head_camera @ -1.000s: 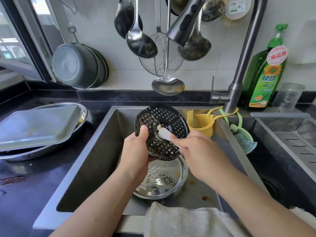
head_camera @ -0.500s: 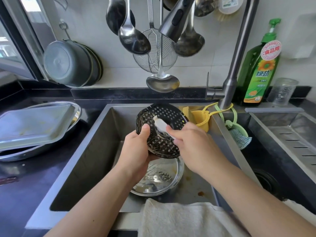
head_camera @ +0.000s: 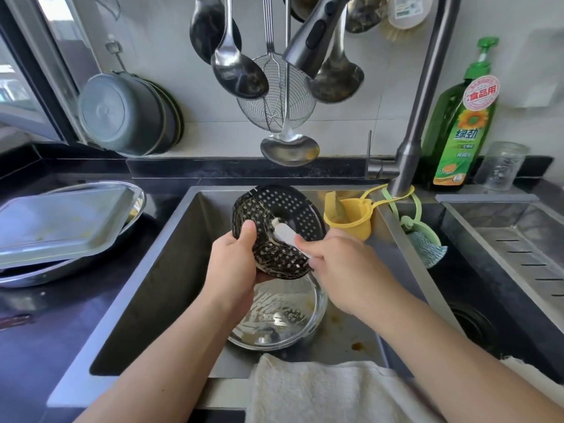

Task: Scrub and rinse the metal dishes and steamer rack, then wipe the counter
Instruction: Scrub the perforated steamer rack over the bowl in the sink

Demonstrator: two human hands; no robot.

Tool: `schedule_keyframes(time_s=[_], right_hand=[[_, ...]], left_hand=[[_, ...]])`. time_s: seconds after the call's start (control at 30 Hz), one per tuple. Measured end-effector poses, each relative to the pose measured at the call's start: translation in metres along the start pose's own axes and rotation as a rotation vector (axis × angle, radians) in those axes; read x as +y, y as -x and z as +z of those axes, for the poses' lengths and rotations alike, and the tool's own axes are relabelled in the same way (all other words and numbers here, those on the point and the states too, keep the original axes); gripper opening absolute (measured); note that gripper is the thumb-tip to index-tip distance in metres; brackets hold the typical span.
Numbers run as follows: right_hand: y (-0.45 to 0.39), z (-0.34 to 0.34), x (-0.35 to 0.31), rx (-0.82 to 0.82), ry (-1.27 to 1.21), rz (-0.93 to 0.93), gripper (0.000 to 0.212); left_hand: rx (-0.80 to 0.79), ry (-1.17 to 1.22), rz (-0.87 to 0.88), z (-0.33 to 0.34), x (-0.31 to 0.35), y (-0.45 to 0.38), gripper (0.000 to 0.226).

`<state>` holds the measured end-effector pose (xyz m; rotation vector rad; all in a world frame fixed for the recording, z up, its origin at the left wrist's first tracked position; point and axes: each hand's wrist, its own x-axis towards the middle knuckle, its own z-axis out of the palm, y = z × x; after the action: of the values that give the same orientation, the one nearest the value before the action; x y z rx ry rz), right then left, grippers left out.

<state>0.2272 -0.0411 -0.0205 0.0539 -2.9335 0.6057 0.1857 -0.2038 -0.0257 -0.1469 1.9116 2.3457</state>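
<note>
The perforated steamer rack (head_camera: pixel 279 230) is tilted over the sink (head_camera: pixel 171 270), above a soapy metal dish (head_camera: pixel 280 319). The left hand (head_camera: pixel 233 267) grips its rim; the right hand (head_camera: pixel 341 267) clamps a white brush (head_camera: pixel 285 235). Best to brace the rim firmly and work the bristles across every hole.

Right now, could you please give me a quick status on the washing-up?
Left hand grips steamer rack over sink. Right hand holds white brush, scrubbing it. Round dish below, unrinsed. Nothing blocking.
</note>
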Motion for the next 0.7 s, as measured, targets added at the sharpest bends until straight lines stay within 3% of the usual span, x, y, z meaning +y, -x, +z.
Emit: schedule_keyframes(time_s=[0.1,0.33,0.7], right_hand=[[0.004,-0.004,0.0,-0.061,0.038,-0.009,0.047],[0.002,-0.017,0.021,0.332,-0.116,0.111,0.046],[-0.004,-0.005,0.01,0.244,-0.141,0.13,0.055]], left_hand=[[0.023,-0.041,-0.004,-0.008,0.005,-0.003,0.034],[-0.044,0.009,-0.052,-0.016,0.003,-0.008,0.028],[-0.108,0.071,-0.032,-0.005,-0.002,-0.002,0.027]])
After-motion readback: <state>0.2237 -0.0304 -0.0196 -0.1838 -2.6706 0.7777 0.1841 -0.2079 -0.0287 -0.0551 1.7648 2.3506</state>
